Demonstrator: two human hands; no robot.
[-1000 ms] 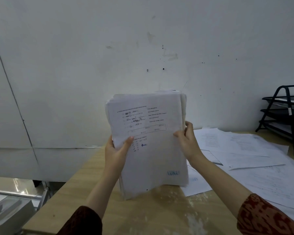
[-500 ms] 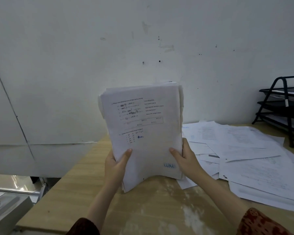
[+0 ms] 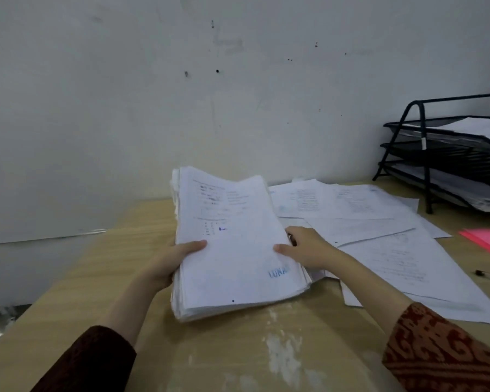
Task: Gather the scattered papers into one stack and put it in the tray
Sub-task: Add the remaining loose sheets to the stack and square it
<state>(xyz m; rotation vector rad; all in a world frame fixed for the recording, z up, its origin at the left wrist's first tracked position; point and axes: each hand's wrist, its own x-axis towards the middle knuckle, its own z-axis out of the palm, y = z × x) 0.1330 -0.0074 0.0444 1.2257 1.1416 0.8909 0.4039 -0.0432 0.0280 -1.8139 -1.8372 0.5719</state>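
A thick stack of white printed papers (image 3: pixel 232 250) leans back low over the wooden table (image 3: pixel 125 264), its bottom edge near the tabletop. My left hand (image 3: pixel 171 260) grips its left edge with the thumb on the top sheet. My right hand (image 3: pixel 306 247) holds the right edge, thumb on the front. Several loose sheets (image 3: pixel 379 236) lie spread over the table to the right. A black three-tier wire tray (image 3: pixel 447 165) stands at the far right against the wall, with papers in its tiers.
A pink sheet (image 3: pixel 487 240) lies by the right edge, and a dark pen (image 3: pixel 485 274) lies just below it. White scuffs mark the tabletop in front of me. The table's left edge drops off to the floor.
The stack has come down from upright in front of the wall to a low backward tilt near the table. Both hands slid down its sides and kept hold.
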